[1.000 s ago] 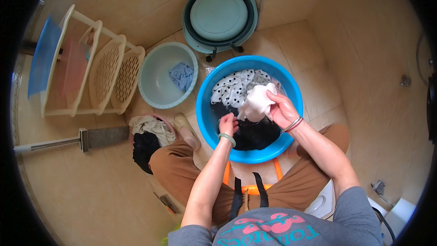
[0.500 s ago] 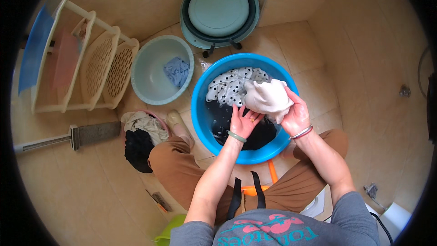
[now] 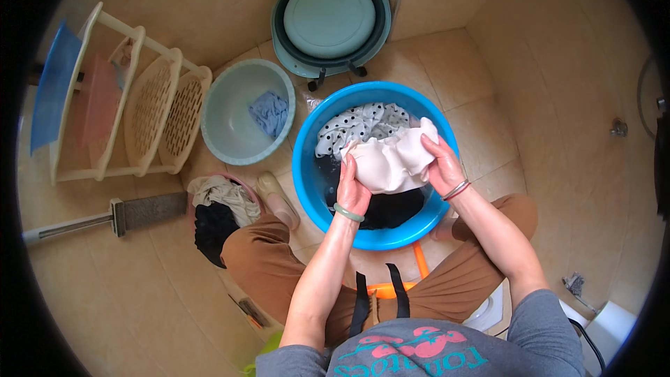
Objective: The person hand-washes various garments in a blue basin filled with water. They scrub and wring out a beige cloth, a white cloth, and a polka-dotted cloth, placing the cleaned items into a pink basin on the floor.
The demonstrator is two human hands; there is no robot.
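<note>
A wide, round, bright blue plastic basin (image 3: 377, 239) stands on the beige tiled floor (image 3: 481, 132) in front of the seated person. Above the basin's middle, a smooth, off-white piece of cloth (image 3: 392, 171) is spread between two bare hands. The left hand (image 3: 354, 192), over the basin's left half, has its grip on the cloth's left end, with a pale green bangle (image 3: 348, 213) around the wrist. The right hand (image 3: 444, 167), over the basin's right rim, has its grip on the cloth's right end, the thumb on top; a silver-coloured bangle (image 3: 455, 190) circles that wrist.

Inside the basin, white fabric with black polka dots (image 3: 349, 129) is bunched against the far side, and a soaked black cloth (image 3: 391, 213) fills the near part, partly hidden under the off-white cloth.

Left of the basin and a little beyond it sits a round, pale green plastic basin (image 3: 220, 129) holding a crumpled light blue cloth (image 3: 269, 113). Beyond the blue basin, a collapsible green tub with a dark inner ring (image 3: 329, 17) leans by the wall. Farther left of the blue basin stands a cream plastic rack with slotted shelves (image 3: 149, 108); nearer on that side, crumpled cream fabric (image 3: 230, 199) and black fabric (image 3: 213, 234) lie in a pink container (image 3: 252, 196).
</note>
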